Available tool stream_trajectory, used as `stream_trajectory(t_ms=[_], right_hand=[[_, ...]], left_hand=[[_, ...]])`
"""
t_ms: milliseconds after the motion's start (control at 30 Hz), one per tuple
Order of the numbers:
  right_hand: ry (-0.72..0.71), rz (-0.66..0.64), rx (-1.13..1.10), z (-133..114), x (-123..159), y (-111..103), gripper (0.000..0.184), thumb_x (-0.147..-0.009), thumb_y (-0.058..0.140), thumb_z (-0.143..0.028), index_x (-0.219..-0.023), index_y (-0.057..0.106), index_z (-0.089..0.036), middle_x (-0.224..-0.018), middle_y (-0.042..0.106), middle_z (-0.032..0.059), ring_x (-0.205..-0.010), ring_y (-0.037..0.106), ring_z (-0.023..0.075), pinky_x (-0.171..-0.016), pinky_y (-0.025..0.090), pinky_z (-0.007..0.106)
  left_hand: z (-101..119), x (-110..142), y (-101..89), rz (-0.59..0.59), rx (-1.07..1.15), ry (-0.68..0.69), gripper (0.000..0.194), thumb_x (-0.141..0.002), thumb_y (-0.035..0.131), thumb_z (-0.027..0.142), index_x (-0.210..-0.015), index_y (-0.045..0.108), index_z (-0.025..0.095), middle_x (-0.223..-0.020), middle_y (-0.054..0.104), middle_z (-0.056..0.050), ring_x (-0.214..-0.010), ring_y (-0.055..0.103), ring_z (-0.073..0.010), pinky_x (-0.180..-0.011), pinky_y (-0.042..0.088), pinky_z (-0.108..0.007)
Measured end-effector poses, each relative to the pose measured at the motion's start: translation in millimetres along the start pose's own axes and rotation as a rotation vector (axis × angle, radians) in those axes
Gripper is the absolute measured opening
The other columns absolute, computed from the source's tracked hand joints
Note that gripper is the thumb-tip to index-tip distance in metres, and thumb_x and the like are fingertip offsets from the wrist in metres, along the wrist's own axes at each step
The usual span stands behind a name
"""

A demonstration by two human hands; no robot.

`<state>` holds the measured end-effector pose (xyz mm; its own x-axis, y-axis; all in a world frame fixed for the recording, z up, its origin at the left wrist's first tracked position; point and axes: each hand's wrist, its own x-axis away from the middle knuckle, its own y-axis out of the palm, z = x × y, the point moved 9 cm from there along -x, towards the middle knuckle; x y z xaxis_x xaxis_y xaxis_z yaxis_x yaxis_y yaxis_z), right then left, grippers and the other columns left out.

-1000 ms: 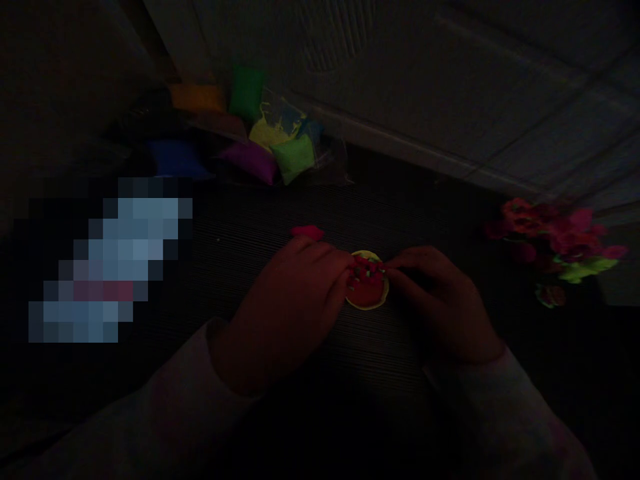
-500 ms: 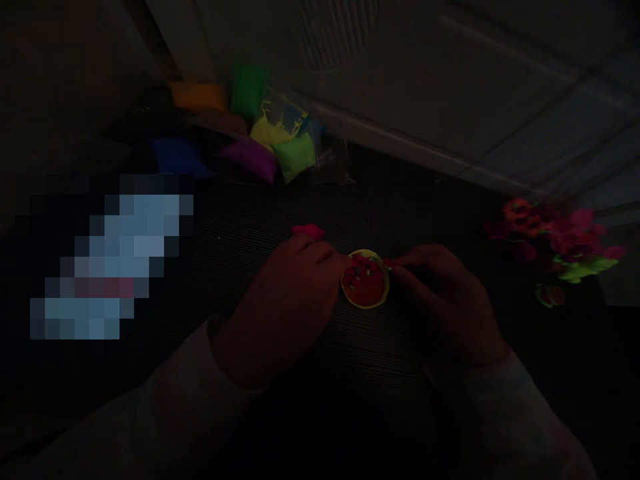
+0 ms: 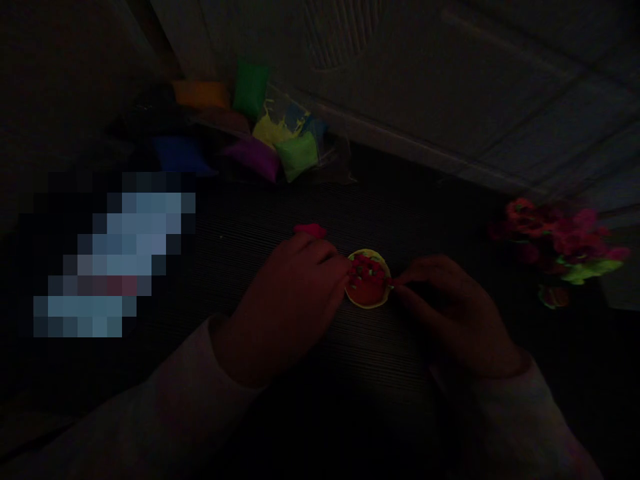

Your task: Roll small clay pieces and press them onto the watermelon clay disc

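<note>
In dim light, a round clay disc (image 3: 368, 293) lies on the dark table, orange-red with a yellow rim. Small red and green clay bits cover its upper part. My left hand (image 3: 287, 307) has its fingers curled together at the disc's left edge, holding it there; the fingertips are partly hidden. Thumb and forefinger of my right hand (image 3: 450, 310) pinch a small red clay piece (image 3: 391, 283) with a touch of green, close against the rim's right side. A pink lump of clay (image 3: 310, 231) rests just beyond my left knuckles.
Packets of coloured clay, including a light green packet (image 3: 299, 157) and a blue packet (image 3: 184, 155), are heaped at the back left. A blurred-out pale screen (image 3: 110, 260) lies left. Pink and red flower-like shapes (image 3: 560, 233) stand at the right by the wall (image 3: 450, 100).
My right hand has shifted slightly down and right, with the small red piece moving from the disc's top right to its right rim. My left hand stays nearly in place.
</note>
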<state>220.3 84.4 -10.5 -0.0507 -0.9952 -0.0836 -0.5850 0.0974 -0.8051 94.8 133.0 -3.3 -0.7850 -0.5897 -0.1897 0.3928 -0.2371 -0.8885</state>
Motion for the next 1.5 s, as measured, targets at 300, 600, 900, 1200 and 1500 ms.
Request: stream_trajectory(t_ms=[300, 600, 900, 1200, 1500], right_hand=[[-0.03, -0.034, 0.042, -1.0, -1.2, 6.3, 0.01, -0.074, 0.054, -0.023, -0.083, 0.057, -0.023, -0.085, 0.053, 0.0034, -0.081, 0.052, 0.0183, -0.069, 0.043, 0.034], [-0.072, -0.031, 0.126, -6.6, 0.7, 5.5, 0.012, -0.074, 0.052, -0.023, -0.086, 0.057, -0.022, -0.085, 0.053, 0.0045, -0.082, 0.051, 0.0194, -0.07, 0.041, 0.037], [-0.094, -0.004, 0.081, -13.2, -0.5, 2.1, 0.014, -0.074, 0.053, -0.021, -0.087, 0.057, -0.02, -0.084, 0.055, 0.0048, -0.081, 0.052, 0.0192, -0.07, 0.042, 0.035], [-0.093, -0.022, 0.113, -11.8, 1.1, 4.4, 0.013, -0.075, 0.052, -0.021, -0.087, 0.058, -0.022, -0.084, 0.055, 0.0044, -0.079, 0.053, 0.0182, -0.068, 0.043, 0.034], [-0.112, -0.025, 0.108, -12.6, 1.8, 4.7, 0.011, -0.076, 0.051, -0.021, -0.084, 0.058, -0.02, -0.083, 0.055, 0.0045, -0.078, 0.053, 0.0176, -0.066, 0.042, 0.034]], left_hand=[[2.5, 0.3, 3.1, -0.04, -0.004, 0.016, 0.019, -0.082, 0.04, 0.02, -0.086, 0.058, 0.016, -0.085, 0.057, -0.005, -0.089, 0.047, -0.0199, -0.081, 0.039, -0.039], [2.6, -0.4, 1.1, -0.023, 0.017, 0.011, 0.021, -0.082, 0.04, 0.022, -0.087, 0.059, 0.016, -0.085, 0.057, -0.006, -0.089, 0.047, -0.0199, -0.082, 0.039, -0.039], [2.6, -0.1, 2.4, -0.024, 0.02, 0.017, 0.021, -0.082, 0.041, 0.024, -0.088, 0.059, 0.015, -0.085, 0.057, -0.005, -0.089, 0.047, -0.0196, -0.082, 0.038, -0.039], [2.0, -0.5, 3.5, -0.012, 0.01, 0.023, 0.02, -0.082, 0.04, 0.023, -0.085, 0.059, 0.016, -0.082, 0.056, -0.004, -0.086, 0.048, -0.0184, -0.081, 0.039, -0.038], [3.0, 0.7, 5.9, -0.031, -0.009, 0.039, 0.014, -0.079, 0.045, 0.019, -0.083, 0.058, 0.016, -0.082, 0.055, -0.003, -0.084, 0.048, -0.0179, -0.078, 0.04, -0.037]])
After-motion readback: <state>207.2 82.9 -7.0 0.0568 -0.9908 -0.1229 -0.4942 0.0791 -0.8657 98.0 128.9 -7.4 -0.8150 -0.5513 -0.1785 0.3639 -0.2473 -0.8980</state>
